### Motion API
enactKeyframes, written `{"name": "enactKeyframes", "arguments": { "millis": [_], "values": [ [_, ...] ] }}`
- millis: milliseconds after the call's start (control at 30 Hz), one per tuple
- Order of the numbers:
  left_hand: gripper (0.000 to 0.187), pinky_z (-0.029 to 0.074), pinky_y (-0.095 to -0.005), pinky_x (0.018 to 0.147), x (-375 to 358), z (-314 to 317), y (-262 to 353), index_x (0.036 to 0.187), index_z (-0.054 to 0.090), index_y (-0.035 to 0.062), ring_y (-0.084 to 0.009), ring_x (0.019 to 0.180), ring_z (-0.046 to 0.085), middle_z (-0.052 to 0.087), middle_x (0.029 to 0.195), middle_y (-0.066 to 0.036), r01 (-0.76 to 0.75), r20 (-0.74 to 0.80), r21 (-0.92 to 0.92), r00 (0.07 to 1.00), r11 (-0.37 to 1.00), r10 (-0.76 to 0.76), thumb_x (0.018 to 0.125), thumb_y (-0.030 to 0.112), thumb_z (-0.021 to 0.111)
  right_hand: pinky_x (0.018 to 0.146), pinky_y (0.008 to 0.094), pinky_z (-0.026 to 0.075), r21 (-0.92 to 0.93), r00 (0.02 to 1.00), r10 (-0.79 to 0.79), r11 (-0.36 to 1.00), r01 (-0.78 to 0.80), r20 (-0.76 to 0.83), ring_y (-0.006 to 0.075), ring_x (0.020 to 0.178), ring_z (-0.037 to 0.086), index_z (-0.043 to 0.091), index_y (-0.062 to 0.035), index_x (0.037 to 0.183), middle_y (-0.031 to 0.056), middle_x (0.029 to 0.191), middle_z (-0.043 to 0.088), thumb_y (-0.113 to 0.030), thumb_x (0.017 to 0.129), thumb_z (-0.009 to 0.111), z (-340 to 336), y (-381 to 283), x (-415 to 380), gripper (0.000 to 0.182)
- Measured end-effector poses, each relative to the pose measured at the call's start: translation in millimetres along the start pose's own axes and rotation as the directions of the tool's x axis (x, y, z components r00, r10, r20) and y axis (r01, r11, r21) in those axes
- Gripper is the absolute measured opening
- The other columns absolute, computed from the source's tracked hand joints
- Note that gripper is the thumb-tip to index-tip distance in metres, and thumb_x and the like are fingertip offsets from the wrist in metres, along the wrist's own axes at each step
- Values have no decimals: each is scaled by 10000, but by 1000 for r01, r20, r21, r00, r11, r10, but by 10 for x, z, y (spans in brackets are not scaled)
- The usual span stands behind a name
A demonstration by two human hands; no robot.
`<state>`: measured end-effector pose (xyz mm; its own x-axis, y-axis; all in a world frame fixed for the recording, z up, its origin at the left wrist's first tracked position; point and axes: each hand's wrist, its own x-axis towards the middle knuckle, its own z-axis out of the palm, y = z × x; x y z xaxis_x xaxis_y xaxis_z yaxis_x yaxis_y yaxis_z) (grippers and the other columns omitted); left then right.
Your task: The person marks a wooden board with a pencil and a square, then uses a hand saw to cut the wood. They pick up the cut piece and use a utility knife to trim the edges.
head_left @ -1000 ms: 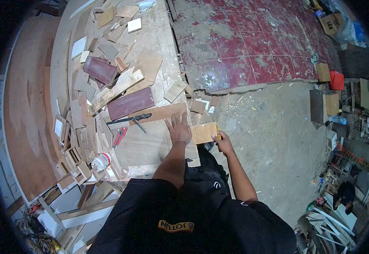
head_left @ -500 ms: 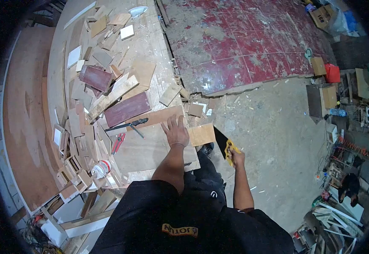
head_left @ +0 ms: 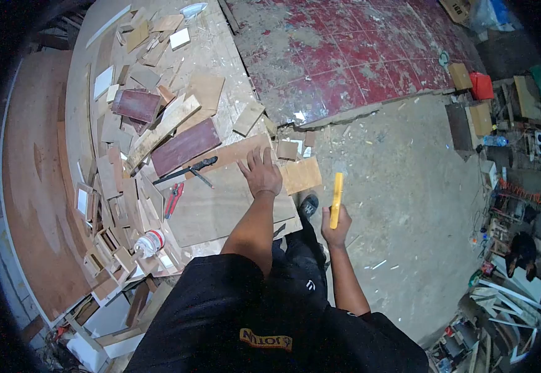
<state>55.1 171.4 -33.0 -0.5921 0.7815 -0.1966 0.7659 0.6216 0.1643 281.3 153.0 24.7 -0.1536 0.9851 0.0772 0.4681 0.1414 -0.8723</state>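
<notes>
My left hand [head_left: 263, 176] lies flat with fingers spread, pressing on a thin brown board [head_left: 236, 149] near the right edge of the workbench. The light end of a board [head_left: 302, 175] juts out past that edge, beside my left hand. Away from it, over the floor, my right hand [head_left: 337, 227] grips a handsaw by its yellow handle [head_left: 337, 198]. The saw's blade cannot be made out from this angle. Left of my left hand lie a black-handled tool with a long dark blade [head_left: 186, 170] and red-handled pliers [head_left: 173, 200].
Wood offcuts [head_left: 158, 133] and dark red boards [head_left: 186, 147] litter the bench [head_left: 211, 214]. A white and red container [head_left: 150, 243] stands at its near left. Boxes [head_left: 480, 119] and a red container [head_left: 481, 86] line the right side. A dark animal [head_left: 521, 255] is at far right.
My right hand has drawn the saw away from the overhanging board and turned it, so its dark blade no longer shows. My left hand stays on the board.
</notes>
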Motion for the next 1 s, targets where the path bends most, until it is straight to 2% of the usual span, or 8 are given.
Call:
{"name": "enactKeyframes", "arguments": {
  "millis": [33, 67, 200, 233, 333, 433, 633, 1000],
  "values": [
    [544, 35, -613, 1167, 2, 3, -1, 1402, 447, 165, -278, 1427, 245, 369, 1472, -73, 2, -6, -10, 1000, 1000, -2, 880, 281, 547, 572, 395, 460, 30, 1000, -1, 1000, 0, 19, 317, 605, 570, 576, -26, 816, 143, 685, 557, -97, 841, 703, 57, -52, -68, 148],
    [544, 35, -613, 1167, 4, 24, -10, 1402, 447, 165, -278, 1427, 245, 369, 1472, -73, -5, -3, -2, 1000, 1000, 5, 880, 281, 547, 504, 319, 397, 46, 996, -91, 995, 91, 8, 163, 520, 484, 523, -33, 722, 71, 596, 480, -84, 868, 667, 131, -83, -113, 212],
    [488, 54, -634, 1152, -7, 105, -32, 1403, 440, 149, -301, 1404, 274, 393, 1451, -96, -31, -76, -9, 997, 999, 30, 940, 293, 493, 555, 428, 447, 132, 981, -145, 983, 128, 129, 378, 596, 557, 553, -8, 752, 173, 672, 525, -55, 799, 686, 261, -151, -476, 148],
    [486, 50, -635, 1152, 4, 115, -35, 1409, 436, 148, -301, 1407, 276, 390, 1459, -99, -24, -88, -5, 996, 1000, 24, 949, 297, 478, 564, 429, 457, 127, 978, -186, 977, 173, 99, 376, 602, 568, 564, -1, 771, 171, 679, 537, -58, 797, 688, 295, -137, -567, 139],
    [493, 42, -634, 1153, 2, 109, -26, 1417, 433, 146, -301, 1410, 278, 392, 1464, -105, -24, -84, 28, 996, 999, 26, 953, 309, 470, 562, 431, 461, 151, 986, -123, 983, 105, 116, 382, 609, 580, 573, -1, 783, 176, 687, 553, -57, 792, 687, 271, -94, -828, 128],
    [515, 35, -629, 1156, 28, 150, -43, 1416, 435, 140, -297, 1414, 271, 391, 1465, -104, -23, -101, 39, 994, 999, 27, 945, 342, 487, 563, 437, 472, 59, 983, -40, 998, 29, 182, 385, 611, 587, 573, -3, 772, 176, 689, 568, -52, 783, 688, 204, -19, -1026, 126],
    [562, 43, -634, 1155, 15, 111, -12, 1402, 456, 146, -305, 1412, 268, 388, 1469, -94, -13, -96, 6, 995, 1000, 13, 914, 420, 505, 568, 427, 490, 77, 982, -43, 997, 29, 184, 378, 617, 597, 561, -15, 735, 171, 679, 572, -66, 779, 690, 77, 117, -1226, 146],
    [561, 36, -640, 1156, 17, 96, -3, 1391, 456, 157, -287, 1414, 257, 382, 1463, -88, -2, -85, 26, 996, 1000, 4, 896, 407, 537, 525, 386, 448, 162, 977, -50, 987, 16, 206, 328, 571, 561, 525, -28, 722, 147, 647, 516, -85, 819, 672, -14, 159, -1346, 185]
  ]
}}
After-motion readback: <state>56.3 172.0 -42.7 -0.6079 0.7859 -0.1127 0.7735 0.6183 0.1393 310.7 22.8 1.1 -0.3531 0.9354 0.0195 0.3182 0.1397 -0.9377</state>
